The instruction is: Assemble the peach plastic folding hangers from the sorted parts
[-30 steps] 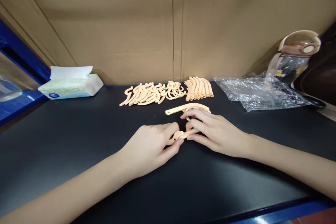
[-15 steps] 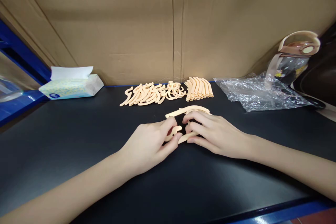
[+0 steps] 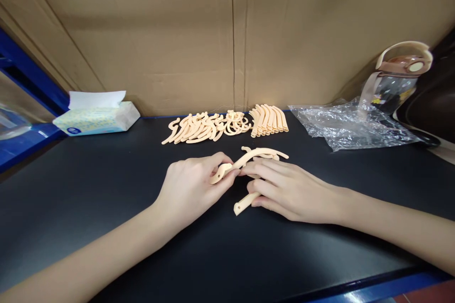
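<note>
My left hand (image 3: pixel 199 182) is closed in a pinch on a short cream plastic piece (image 3: pixel 221 173) with a small hole near its end. A long curved cream plastic arm (image 3: pixel 261 152) runs from those fingertips to the right; whether the two are joined, I cannot tell. My right hand (image 3: pixel 291 189) is closed over a straight cream plastic bar (image 3: pixel 245 204), whose end with a small hole sticks out toward me. Its index fingertip reaches the left fingertips. Behind the right fingers lies another cream curved piece (image 3: pixel 245 150), partly hidden.
At the back lie a pile of cream hook-shaped pieces (image 3: pixel 194 128), a heap of ring-like pieces (image 3: pixel 236 123) and a row of curved tubes (image 3: pixel 269 120). A tissue pack (image 3: pixel 95 116) stands left. Clear plastic bag (image 3: pixel 355 125) and drink bottle (image 3: pixel 394 80) are right.
My left hand has moved slightly left and turned its short piece. The long curved arm has shifted right to meet it. The bar under my right hand now points nearer to me.
</note>
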Demonstrator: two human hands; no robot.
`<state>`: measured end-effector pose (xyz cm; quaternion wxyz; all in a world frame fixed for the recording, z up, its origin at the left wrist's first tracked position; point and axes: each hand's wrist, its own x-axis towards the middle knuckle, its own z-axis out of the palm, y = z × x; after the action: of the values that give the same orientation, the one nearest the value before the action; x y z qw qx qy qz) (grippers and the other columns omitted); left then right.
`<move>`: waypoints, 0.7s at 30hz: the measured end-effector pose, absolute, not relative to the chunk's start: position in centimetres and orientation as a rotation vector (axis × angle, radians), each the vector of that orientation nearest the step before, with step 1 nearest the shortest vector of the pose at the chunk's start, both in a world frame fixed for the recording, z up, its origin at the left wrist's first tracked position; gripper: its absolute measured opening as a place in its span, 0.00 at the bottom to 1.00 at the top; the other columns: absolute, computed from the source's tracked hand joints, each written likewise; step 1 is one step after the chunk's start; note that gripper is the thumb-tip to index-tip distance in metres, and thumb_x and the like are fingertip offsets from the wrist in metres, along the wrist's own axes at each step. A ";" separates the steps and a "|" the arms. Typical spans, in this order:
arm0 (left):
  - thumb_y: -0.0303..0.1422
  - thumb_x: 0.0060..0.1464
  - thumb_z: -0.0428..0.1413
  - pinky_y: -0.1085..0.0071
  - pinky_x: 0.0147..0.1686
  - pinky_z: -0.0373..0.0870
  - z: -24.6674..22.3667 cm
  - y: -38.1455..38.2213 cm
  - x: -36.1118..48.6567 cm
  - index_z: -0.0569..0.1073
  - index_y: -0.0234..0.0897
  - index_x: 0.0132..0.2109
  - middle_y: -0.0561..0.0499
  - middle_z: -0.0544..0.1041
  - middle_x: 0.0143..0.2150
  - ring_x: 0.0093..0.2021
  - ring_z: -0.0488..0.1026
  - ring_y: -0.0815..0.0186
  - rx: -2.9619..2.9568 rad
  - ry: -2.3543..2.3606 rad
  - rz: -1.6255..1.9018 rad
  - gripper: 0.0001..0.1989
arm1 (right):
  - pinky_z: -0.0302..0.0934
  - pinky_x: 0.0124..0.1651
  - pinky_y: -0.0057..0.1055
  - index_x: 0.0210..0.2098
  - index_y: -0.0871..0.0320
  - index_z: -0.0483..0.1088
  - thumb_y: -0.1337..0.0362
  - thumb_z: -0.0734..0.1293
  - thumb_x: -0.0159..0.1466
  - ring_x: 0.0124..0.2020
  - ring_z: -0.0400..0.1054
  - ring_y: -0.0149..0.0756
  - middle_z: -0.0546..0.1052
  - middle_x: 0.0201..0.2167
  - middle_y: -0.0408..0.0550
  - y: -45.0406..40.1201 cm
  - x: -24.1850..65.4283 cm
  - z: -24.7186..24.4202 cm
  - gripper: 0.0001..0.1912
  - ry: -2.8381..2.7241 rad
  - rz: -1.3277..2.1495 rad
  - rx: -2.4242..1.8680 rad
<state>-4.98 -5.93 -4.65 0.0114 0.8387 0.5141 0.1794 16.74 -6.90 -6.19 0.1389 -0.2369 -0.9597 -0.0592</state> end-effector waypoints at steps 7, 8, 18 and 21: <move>0.44 0.54 0.53 0.76 0.23 0.55 -4.8 -6.1 -4.8 0.71 0.45 0.42 0.59 0.76 0.27 0.24 0.71 0.70 2.714 1.555 0.643 0.12 | 0.52 0.63 0.46 0.39 0.61 0.67 0.63 0.58 0.68 0.59 0.57 0.41 0.69 0.51 0.57 -6.9 16.7 -5.8 0.09 -2.724 -0.076 -0.668; 0.43 0.54 0.53 0.76 0.23 0.55 -4.8 -6.1 -4.8 0.71 0.44 0.42 0.59 0.76 0.28 0.25 0.72 0.70 2.740 1.546 0.647 0.12 | 0.51 0.63 0.46 0.38 0.61 0.67 0.63 0.58 0.68 0.60 0.57 0.41 0.69 0.52 0.57 -6.9 16.7 -5.8 0.09 -2.721 -0.058 -0.668; 0.49 0.54 0.51 0.74 0.19 0.44 -4.9 -6.3 -4.7 0.65 0.37 0.24 0.56 0.69 0.20 0.20 0.66 0.71 2.979 1.587 0.669 0.21 | 0.52 0.62 0.45 0.36 0.60 0.68 0.62 0.59 0.67 0.61 0.54 0.43 0.63 0.58 0.56 -7.6 16.2 -5.7 0.10 -2.733 -0.025 -0.607; 0.49 0.56 0.50 0.74 0.19 0.44 -5.0 -6.3 -4.6 0.64 0.37 0.24 0.56 0.69 0.20 0.20 0.65 0.71 2.953 1.619 0.644 0.21 | 0.51 0.62 0.45 0.37 0.60 0.69 0.62 0.59 0.67 0.61 0.53 0.43 0.64 0.57 0.55 -7.6 16.2 -5.8 0.10 -2.734 -0.058 -0.579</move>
<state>-4.60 -6.32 -4.99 -0.1430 0.8523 0.4675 0.1859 16.19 -7.57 -5.79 0.1723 -0.2039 -0.9635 -0.0205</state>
